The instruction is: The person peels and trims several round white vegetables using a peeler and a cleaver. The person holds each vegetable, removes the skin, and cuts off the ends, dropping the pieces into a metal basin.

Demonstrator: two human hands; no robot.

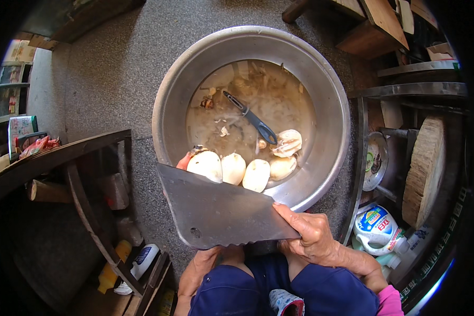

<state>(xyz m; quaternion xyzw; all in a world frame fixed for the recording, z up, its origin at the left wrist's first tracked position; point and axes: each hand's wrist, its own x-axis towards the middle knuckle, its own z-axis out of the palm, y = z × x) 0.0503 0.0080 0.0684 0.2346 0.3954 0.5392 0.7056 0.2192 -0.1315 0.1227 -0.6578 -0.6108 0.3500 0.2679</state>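
A broad dark-grey cleaver (pixel 226 210) spans the near side of the metal basin (pixel 166 116), its blade partly covering the rim. My right hand (pixel 310 234) is closed on the cleaver's right end, thumb along the blade. My left hand (pixel 209 257) comes up from below; its fingers are hidden behind the blade. Just beyond the cleaver, pale peeled tubers like potatoes, including one tuber (pixel 256 175), lie in a row in the basin. A grey-handled peeler (pixel 253 118) rests among cloudy brown water (pixel 268 84) and peelings. A ragged pale piece (pixel 287 143) lies near the peeler's handle.
On the right, a metal rack (pixel 421 90) holds a round wooden chopping block (pixel 424 171), a bowl (pixel 376 163) and a white detergent bottle (pixel 376 229). Low wooden frames (pixel 84 197) stand at left, with bottles (pixel 142 260) below. A wooden stool (pixel 374 29) is at far right.
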